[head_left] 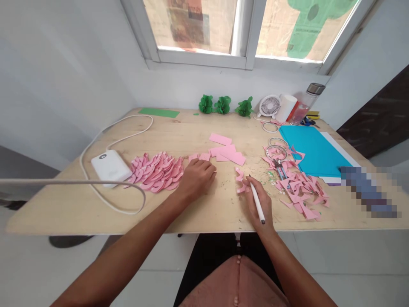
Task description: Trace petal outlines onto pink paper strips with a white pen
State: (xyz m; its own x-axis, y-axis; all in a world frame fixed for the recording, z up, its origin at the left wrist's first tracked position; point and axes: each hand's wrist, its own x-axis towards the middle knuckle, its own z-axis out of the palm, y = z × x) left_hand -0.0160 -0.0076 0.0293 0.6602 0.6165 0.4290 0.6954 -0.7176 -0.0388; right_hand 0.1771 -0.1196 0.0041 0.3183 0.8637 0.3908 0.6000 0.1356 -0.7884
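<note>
In my right hand [260, 202] is a white pen [257, 200], its dark tip pointing away from me. The fingers are closed around the barrel, and just beside them is a curved pink paper cutout [239, 174]. My left hand [198, 179] rests palm down on the table, its fingers bent together beside small pink paper pieces [204, 157]; whatever lies under them is hidden. Left of it sits a pile of curved pink cutouts [159, 170]. Beyond both hands lie overlapping pink paper rectangles [228, 153].
Pink scraps [303, 194], scissors [280, 168] and tape rolls [276, 152] are at right, near blue sheets [315, 149]. A white power bank [110, 166] with a looping cable stands left. Green paper shapes [223, 105], a small fan [270, 105] and a bottle [305, 104] line the back.
</note>
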